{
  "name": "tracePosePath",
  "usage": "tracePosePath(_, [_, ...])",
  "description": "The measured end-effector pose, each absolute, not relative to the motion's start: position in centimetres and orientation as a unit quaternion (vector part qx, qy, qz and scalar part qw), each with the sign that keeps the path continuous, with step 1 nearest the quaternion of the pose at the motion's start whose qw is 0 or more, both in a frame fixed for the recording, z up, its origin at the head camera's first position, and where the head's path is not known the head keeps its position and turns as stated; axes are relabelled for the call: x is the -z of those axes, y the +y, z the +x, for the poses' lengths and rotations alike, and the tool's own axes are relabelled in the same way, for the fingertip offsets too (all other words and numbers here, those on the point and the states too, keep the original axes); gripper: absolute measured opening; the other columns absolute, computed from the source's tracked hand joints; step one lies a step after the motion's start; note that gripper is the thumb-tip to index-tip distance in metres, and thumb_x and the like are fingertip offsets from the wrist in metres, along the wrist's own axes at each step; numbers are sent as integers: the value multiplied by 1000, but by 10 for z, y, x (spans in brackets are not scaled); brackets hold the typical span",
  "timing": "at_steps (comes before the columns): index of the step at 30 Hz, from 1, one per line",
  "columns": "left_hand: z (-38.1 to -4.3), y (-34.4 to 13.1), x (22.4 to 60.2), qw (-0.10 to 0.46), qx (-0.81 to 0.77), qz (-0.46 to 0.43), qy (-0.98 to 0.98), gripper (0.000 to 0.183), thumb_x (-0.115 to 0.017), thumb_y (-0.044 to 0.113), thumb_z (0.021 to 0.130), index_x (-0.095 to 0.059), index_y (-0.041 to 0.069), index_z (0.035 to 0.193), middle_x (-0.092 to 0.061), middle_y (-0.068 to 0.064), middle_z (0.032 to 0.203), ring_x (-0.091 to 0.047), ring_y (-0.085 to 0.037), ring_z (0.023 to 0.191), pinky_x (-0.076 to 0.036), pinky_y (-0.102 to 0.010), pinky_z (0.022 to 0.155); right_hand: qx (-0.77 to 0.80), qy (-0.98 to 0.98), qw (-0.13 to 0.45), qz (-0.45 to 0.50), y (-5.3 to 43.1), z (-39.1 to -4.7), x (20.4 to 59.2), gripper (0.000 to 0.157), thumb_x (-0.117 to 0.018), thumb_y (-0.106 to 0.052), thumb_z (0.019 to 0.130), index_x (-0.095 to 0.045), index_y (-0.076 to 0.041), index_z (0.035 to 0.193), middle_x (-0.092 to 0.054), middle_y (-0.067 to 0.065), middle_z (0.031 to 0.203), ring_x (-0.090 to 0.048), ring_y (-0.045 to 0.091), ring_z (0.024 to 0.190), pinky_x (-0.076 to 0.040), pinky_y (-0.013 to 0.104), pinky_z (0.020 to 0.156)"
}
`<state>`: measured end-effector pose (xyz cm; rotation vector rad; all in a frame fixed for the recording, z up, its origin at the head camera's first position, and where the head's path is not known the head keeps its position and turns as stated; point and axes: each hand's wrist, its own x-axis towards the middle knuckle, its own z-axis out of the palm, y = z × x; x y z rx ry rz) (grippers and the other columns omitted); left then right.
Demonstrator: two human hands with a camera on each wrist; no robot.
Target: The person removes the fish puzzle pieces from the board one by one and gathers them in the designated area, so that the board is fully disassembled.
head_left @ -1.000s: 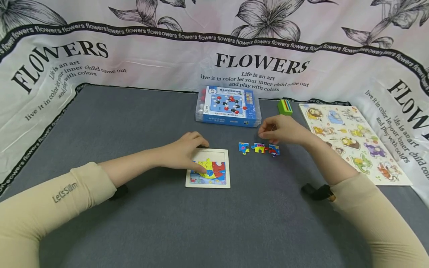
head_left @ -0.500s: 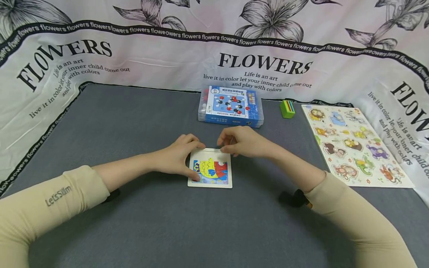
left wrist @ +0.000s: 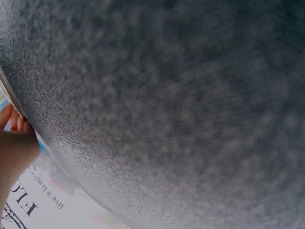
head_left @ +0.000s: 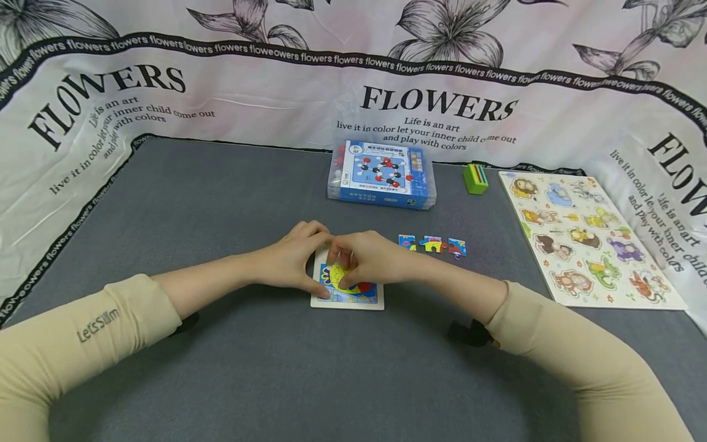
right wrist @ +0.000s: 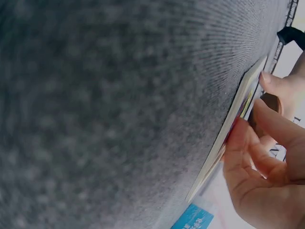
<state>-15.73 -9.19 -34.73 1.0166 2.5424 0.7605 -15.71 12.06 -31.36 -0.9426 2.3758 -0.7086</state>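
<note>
Right hand (head_left: 371, 259) shifted left, puzzle board (head_left: 347, 304) beneath, left hand (head_left: 286, 261) holding it

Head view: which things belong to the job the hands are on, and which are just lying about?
Part of the job:
tray, left hand at its edge, right hand over it
fitted pieces inside it
loose pieces, three, likely for the same puzzle

Apparently just lying about, untouched:
blue box
green block
animal board
</note>
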Motion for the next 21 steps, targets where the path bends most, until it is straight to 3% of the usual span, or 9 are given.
tracePosePath(10, [-158,-92,348,148,-264,356,884,90,-87,47,70,-47,12,143,-43,-7,138,-38,-25,122,-40,-44,100,250,878,232,-336,120,-156,317,38,-82,-16,81,-62,-8,112,-64,4,90,-57,12,76,-50,21,71])
tracePosePath(21, [-158,-92,348,144,-265,359,883,89,-88,46,69,-49,10,141,-44,-8,136,-38,-25,121,-39,-44,100,252,880,224,-334,121,-156,320,34,-82,-15,80,-64,-8,108,-64,4,89,-57,12,77,-50,21,71])
